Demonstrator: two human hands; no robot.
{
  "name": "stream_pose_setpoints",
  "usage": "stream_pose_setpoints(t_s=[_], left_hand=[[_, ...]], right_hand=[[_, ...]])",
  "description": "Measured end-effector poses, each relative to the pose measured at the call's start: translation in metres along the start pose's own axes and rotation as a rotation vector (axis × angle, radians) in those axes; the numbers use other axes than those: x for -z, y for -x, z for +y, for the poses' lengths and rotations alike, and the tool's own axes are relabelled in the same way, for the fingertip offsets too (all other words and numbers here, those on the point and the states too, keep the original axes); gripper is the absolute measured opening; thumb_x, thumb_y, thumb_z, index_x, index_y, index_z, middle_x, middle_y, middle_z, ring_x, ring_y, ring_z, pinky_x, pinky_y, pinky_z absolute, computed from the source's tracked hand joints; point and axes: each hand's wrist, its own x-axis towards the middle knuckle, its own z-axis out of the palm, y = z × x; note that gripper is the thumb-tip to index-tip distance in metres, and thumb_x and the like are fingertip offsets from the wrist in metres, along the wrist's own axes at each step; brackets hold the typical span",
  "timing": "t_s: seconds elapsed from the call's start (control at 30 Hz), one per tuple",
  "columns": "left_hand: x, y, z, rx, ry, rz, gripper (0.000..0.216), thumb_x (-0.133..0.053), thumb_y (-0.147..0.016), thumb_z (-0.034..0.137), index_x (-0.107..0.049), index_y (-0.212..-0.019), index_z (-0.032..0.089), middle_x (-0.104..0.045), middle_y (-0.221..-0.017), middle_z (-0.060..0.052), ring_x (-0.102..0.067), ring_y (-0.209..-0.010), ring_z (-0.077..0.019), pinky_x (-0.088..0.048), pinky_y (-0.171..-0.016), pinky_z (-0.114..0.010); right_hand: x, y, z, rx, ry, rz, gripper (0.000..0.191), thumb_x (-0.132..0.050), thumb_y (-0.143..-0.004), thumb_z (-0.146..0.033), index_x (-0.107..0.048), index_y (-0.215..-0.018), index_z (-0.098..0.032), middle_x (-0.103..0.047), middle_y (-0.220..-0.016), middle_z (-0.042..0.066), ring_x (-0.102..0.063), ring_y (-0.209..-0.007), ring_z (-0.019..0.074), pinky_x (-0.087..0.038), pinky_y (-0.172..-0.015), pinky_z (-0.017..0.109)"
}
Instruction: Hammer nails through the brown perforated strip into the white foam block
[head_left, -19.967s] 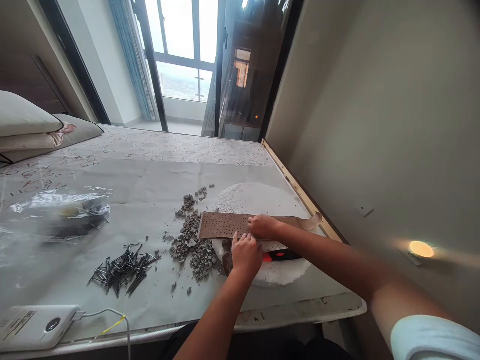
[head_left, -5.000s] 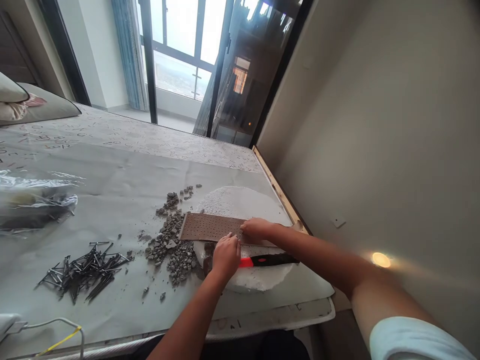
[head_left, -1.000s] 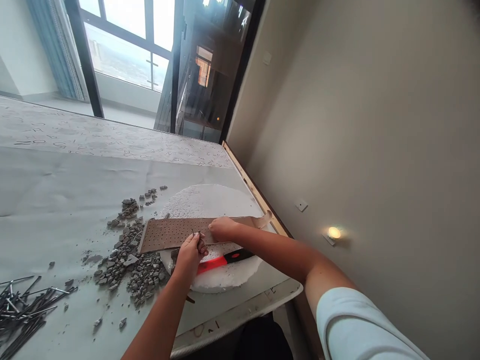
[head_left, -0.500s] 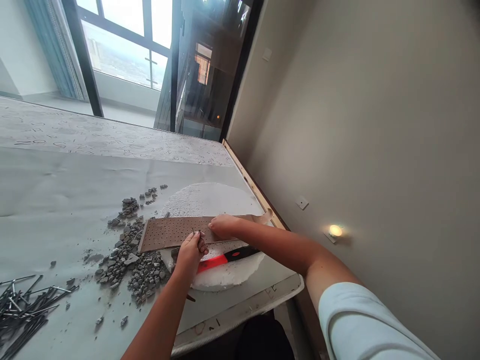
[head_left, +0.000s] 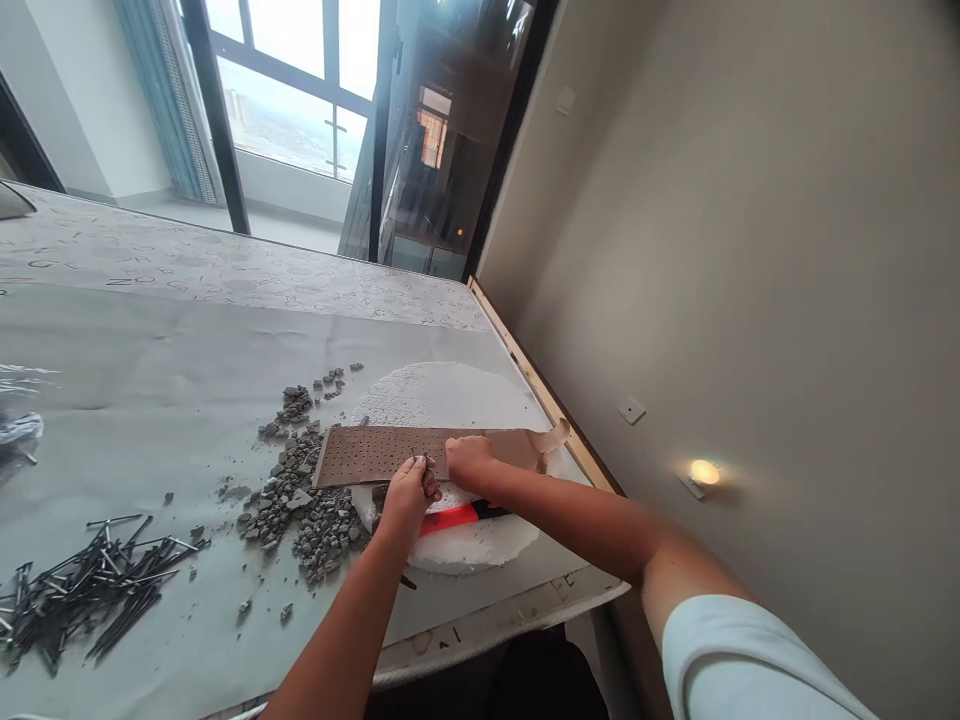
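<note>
Left hand (head_left: 409, 490) clamped on maybe a nail (head_left: 430, 463); right hand (head_left: 468, 462) fisted against perforated brown strip (head_left: 375, 453), presumably to steady it.

The left hand (head_left: 405, 495) and the right hand (head_left: 469, 463) are bared; a short, pale bluish-white sleeve (head_left: 739, 655), marked by curved creases, is worn; below, dark clothing (head_left: 551, 675) is seen

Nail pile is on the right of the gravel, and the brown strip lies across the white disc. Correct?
Not the side: the head view shows the nail pile left of the gravel. The brown strip does lie across the white disc.
</note>
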Motion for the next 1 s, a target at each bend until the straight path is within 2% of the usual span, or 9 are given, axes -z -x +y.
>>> stream_pose_setpoints(t_s=[0.2,0.43,0.8,1.0], left_hand=[[0.002,-0.003,-0.006,-0.008,0.011,0.009,0.029,-0.066,-0.065,0.039,-0.048,-0.068,0.017,-0.031,-0.040,0.010,-0.030,-0.037,-0.0048,-0.027,-0.040,-0.019],[0.005,-0.006,-0.011,-0.018,0.020,0.009,0.030,-0.066,-0.066,0.041,-0.047,-0.067,0.018,-0.031,-0.040,0.011,-0.030,-0.036,-0.0050,-0.026,-0.039,-0.020],[0.001,0.001,-0.007,-0.024,0.017,0.015,0.028,-0.065,-0.068,0.040,-0.047,-0.069,0.017,-0.032,-0.044,0.010,-0.031,-0.038,-0.0049,-0.029,-0.041,-0.019],[0.001,0.002,-0.006,-0.016,0.017,0.014,0.027,-0.063,-0.070,0.039,-0.047,-0.068,0.017,-0.030,-0.043,0.010,-0.031,-0.038,-0.0049,-0.028,-0.041,-0.019]], right_hand=[[-0.012,0.003,0.006,0.033,-0.008,0.078,0.020,-0.046,-0.081,-0.015,-0.059,-0.096,-0.013,-0.069,-0.090,0.014,-0.067,-0.081,0.0215,-0.048,-0.062,0.028],[-0.021,0.003,0.015,0.161,0.031,0.143,0.021,-0.041,-0.083,-0.012,-0.059,-0.093,-0.012,-0.065,-0.093,0.014,-0.063,-0.084,0.0224,-0.045,-0.069,0.030],[-0.020,-0.009,0.036,0.461,0.102,0.124,0.022,-0.039,-0.087,-0.013,-0.060,-0.093,-0.010,-0.064,-0.095,0.014,-0.059,-0.087,0.0200,-0.041,-0.074,0.029],[-0.016,-0.010,0.040,0.544,0.107,0.101,0.022,-0.040,-0.085,-0.010,-0.060,-0.092,-0.009,-0.063,-0.095,0.015,-0.058,-0.088,0.0211,-0.039,-0.076,0.030]])
